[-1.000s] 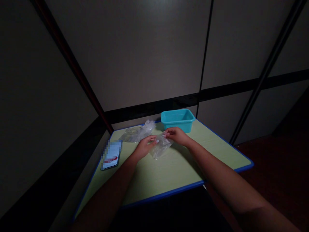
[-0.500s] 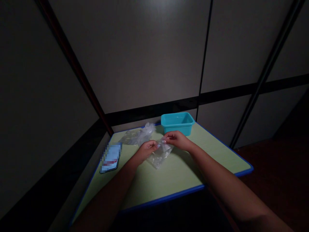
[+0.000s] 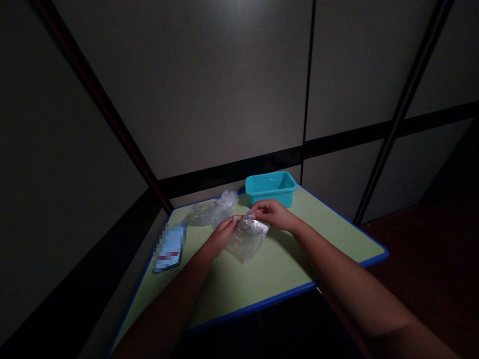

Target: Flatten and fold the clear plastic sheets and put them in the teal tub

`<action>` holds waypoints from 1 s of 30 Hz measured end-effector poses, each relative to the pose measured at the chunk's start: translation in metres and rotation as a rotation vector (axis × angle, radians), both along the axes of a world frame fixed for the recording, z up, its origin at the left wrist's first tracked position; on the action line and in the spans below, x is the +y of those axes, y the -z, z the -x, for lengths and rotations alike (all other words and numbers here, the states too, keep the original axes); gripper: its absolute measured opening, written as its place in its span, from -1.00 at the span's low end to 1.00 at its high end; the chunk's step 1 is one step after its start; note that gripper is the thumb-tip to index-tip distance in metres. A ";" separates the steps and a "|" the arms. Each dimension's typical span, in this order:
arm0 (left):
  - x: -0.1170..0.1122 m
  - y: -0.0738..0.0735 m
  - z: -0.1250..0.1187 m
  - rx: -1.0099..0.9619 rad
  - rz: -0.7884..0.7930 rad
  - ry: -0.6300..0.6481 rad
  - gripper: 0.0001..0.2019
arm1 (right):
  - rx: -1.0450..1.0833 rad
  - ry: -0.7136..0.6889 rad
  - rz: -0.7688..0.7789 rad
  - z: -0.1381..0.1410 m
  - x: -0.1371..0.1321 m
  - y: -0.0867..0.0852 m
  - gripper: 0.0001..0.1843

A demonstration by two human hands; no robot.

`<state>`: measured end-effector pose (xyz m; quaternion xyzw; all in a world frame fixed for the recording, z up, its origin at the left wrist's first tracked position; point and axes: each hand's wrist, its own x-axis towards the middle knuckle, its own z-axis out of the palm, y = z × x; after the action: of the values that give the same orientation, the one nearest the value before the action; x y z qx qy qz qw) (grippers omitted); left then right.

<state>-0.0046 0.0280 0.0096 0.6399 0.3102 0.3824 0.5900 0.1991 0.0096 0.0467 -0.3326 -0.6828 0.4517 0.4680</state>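
Pinches the top of a clear plastic bag with thumb and fingers of the right hand, clamped on the film. Brings the left hand to the bag's upper left side, thumb and fingers close together; hard to tell whether gripping it. Has the bag between both hands, over a pale green table with blue edging. Just beyond the right hand, a turquoise tub; beyond the left, a crumpled second bag. Farther left, a flat, partly pixelated phone-like device. Behind, grey wall panels.
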 end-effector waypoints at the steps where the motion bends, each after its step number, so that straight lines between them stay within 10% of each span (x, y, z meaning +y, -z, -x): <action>1: 0.001 0.000 0.000 -0.032 -0.008 0.032 -0.42 | -0.008 -0.017 0.015 0.000 -0.001 0.000 -0.59; 10: -0.016 -0.006 -0.017 -0.279 0.225 0.251 -0.38 | -0.077 -0.139 0.059 0.004 -0.001 0.006 -0.51; 23: -0.020 -0.005 -0.011 -0.237 0.492 0.477 -0.46 | -0.078 0.044 -0.071 0.002 0.002 0.005 -0.56; 30: -0.020 -0.001 -0.012 -0.215 0.436 0.156 -0.79 | -0.114 0.107 -0.136 0.001 0.007 0.008 -0.55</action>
<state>0.0074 0.0079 0.0102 0.4752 0.2706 0.3253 0.7715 0.1979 0.0166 0.0383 -0.3611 -0.7188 0.3591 0.4733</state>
